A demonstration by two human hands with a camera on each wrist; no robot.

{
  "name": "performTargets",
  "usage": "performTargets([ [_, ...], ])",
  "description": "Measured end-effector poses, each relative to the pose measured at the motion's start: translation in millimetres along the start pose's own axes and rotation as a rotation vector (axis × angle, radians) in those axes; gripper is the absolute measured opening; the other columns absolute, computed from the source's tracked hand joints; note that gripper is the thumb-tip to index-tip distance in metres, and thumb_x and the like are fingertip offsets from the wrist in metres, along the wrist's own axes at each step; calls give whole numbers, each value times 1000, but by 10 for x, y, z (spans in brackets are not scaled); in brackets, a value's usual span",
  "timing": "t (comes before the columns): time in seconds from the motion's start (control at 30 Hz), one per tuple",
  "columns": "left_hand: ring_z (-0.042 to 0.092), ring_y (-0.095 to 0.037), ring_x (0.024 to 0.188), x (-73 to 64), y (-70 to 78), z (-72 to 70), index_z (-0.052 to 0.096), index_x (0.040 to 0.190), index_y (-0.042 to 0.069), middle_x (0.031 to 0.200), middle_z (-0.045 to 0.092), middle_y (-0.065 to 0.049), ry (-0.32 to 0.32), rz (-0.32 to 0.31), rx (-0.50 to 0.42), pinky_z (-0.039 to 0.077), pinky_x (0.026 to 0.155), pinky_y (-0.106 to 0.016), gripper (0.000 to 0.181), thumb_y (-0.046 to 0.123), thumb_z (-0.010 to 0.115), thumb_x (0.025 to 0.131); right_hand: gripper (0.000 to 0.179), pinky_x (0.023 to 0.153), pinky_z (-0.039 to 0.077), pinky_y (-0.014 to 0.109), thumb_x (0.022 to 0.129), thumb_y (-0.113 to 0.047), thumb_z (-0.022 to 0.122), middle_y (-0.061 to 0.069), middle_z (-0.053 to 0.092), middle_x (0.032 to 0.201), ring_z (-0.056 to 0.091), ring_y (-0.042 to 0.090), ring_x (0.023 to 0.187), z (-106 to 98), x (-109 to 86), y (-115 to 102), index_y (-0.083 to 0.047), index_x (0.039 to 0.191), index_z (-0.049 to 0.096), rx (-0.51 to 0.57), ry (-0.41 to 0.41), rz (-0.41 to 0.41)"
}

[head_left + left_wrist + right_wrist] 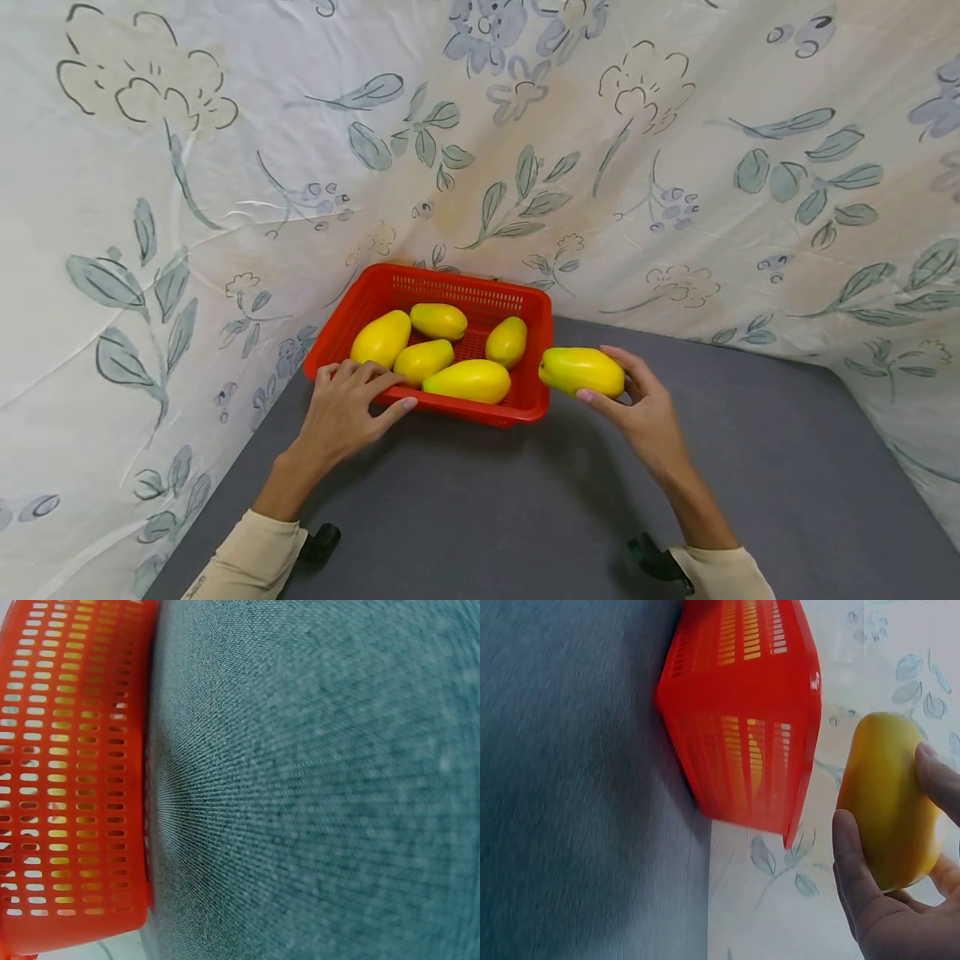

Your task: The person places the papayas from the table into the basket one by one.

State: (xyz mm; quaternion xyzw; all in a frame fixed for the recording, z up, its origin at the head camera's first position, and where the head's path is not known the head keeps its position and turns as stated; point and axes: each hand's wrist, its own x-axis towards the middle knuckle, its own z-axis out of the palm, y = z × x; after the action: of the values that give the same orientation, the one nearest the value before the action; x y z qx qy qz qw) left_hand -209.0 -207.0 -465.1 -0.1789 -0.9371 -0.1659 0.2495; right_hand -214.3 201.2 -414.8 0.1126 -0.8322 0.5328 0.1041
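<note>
My right hand (651, 413) holds a yellow papaya (582, 372) with a greenish tip, thumb on the near side and fingers behind. The fruit is above table height, just right of the red plastic basket (538, 408); the right wrist view shows the papaya (891, 799) between thumb and fingers, apart from the basket wall (739, 701). At the basket's front left corner, my left hand (347, 417) grips the rim, fingers over it and thumb along the front. Several more yellow papayas (468, 382) lie inside. In the left wrist view only the slotted basket side (75, 787) shows, no hand.
The basket stands on a dark grey table (480, 508) near its back edge. Floral cloth (525, 167) hangs behind and along the left side. Grey tabletop extends in front of the basket and to its right.
</note>
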Motion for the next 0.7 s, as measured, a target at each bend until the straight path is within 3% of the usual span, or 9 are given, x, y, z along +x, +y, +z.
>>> performTargets([
  [0.2, 57, -34, 108, 15, -1, 15, 78, 122, 26, 119, 70, -8, 8, 6, -1, 34, 93, -57, 44, 56, 73, 91, 77, 97, 51, 15, 94, -30, 84, 7, 50, 157, 59, 28, 127, 147, 46, -45, -18, 159, 46, 21, -40, 22],
  [0.43, 57, -34, 109, 32, -1, 29, 78, 123, 26, 121, 69, -9, 1, 1, -1, 34, 94, -58, 44, 56, 73, 91, 87, 107, 51, 39, 92, -22, 86, 8, 48, 161, 53, 31, 144, 192, 59, -57, -24, 164, 38, 96, -81, 26],
  [0.7, 57, -35, 109, 59, 1, 34, 78, 124, 26, 121, 70, -10, 9, 3, -6, 34, 94, -57, 45, 56, 73, 91, 83, 105, 52, 33, 92, -18, 86, 8, 50, 159, 55, 30, 143, 156, 66, -18, -18, 162, 41, 104, -74, -2],
])
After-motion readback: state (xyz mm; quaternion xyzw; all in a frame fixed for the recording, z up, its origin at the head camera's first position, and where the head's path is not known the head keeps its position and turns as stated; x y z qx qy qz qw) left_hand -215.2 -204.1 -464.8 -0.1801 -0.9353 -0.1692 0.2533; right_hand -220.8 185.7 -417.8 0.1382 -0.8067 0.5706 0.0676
